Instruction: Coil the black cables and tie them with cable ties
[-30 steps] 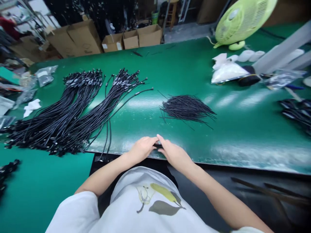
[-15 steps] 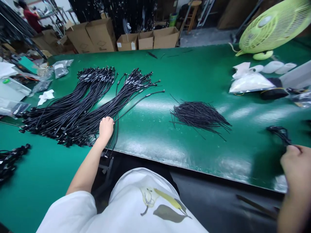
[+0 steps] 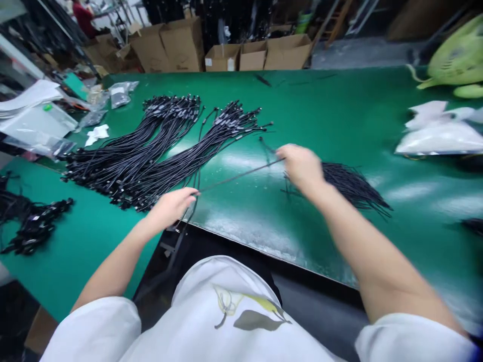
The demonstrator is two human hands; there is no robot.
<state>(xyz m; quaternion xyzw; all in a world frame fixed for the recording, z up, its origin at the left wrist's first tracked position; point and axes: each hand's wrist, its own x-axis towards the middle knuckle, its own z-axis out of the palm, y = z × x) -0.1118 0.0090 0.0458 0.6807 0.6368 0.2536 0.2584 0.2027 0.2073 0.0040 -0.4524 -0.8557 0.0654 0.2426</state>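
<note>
A single black cable [image 3: 239, 176] stretches between my two hands above the table's front half. My left hand [image 3: 174, 205] pinches it near the table edge, beside the fanned bundle of black cables [image 3: 181, 162]. Farther right, my right hand [image 3: 302, 165] is closed on the cable near its other end, and a short tip with a dark end pokes out past the fingers. Just behind that hand lies a pile of thin black strips [image 3: 352, 188], partly covered by my wrist. A second cable bundle [image 3: 130, 138] spreads out to the left.
A green table [image 3: 241, 231] runs across the view. More black cables [image 3: 35, 221] lie on the left table. A white bag [image 3: 439, 137] and a green fan [image 3: 458, 55] are at right. Cardboard boxes [image 3: 183, 45] stand behind; a person in red [image 3: 83, 19] is far left.
My right hand has come from the far right, leaving a dark bunch there, to grip the cable. My left hand still holds its cable. The view has shifted right.
</note>
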